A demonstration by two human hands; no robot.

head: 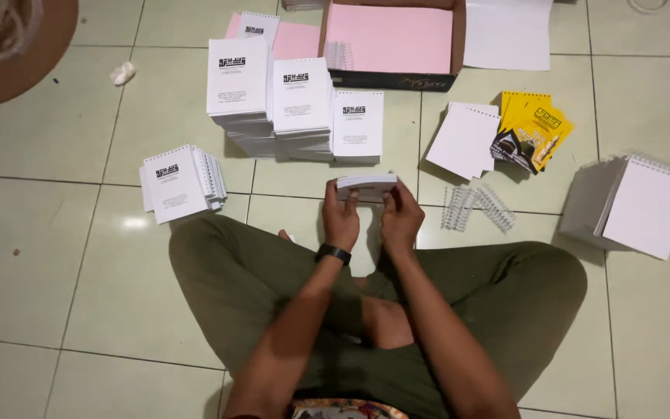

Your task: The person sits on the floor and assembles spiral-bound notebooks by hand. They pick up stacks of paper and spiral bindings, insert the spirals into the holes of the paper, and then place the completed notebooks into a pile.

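Note:
I sit cross-legged on a tiled floor in olive trousers. Both hands hold a thin stack of white pages (366,185) edge-on in front of me. My left hand (340,219), with a black wristband, grips its left end. My right hand (400,219) grips its right end. Just beyond the stack stand piles of white printed booklets (298,105). To my right lie loose metal spiral coils (476,206).
A cardboard box with pink sheets (391,39) sits at the back. Yellow printed covers (534,130) and blank white sheets (464,140) lie right of centre. Bound white notebooks are at the far right (637,203) and left (180,183). A brown hat (17,48) is top left.

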